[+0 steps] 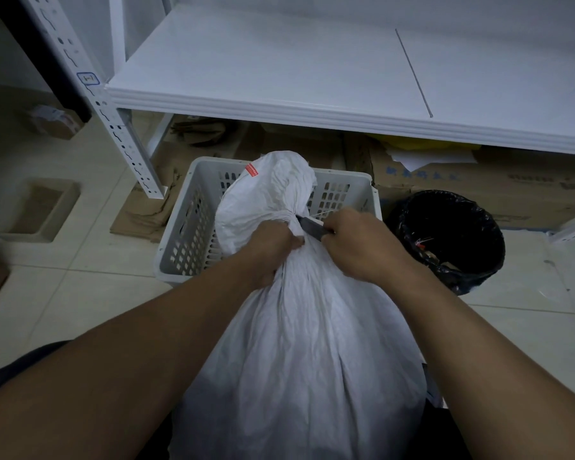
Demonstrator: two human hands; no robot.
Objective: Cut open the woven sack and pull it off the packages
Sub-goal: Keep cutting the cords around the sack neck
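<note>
Here I am with the woven sack (312, 343) upright right in front of me, its bunched top leaning over the grey basket (186, 227). My left hand (273, 247) clenches the cloth just below the tied neck (291, 218). My right hand (359, 244) grasps a dark cutter (311, 225), tip right at that knot.

The risk, as I judge it: my left knuckles sit just beside the blade. If the tie gives suddenly, the cutter could jump towards those fingers. Cutting too low could also slice into the packages, which are hidden inside, so I can't tell how high they reach. If my grip on the neck loosens, the cloth slackens and the blade may skid rather than bite.

Around me: the basket touches the sack's top, and a black-lined bin (492, 227) stands near on the right. A white shelf (279, 68) runs overhead beyond them, with flattened cardboard (528, 184) beneath it. The basket crowds the far side, so pulling the sack off forward looks awkward.
</note>
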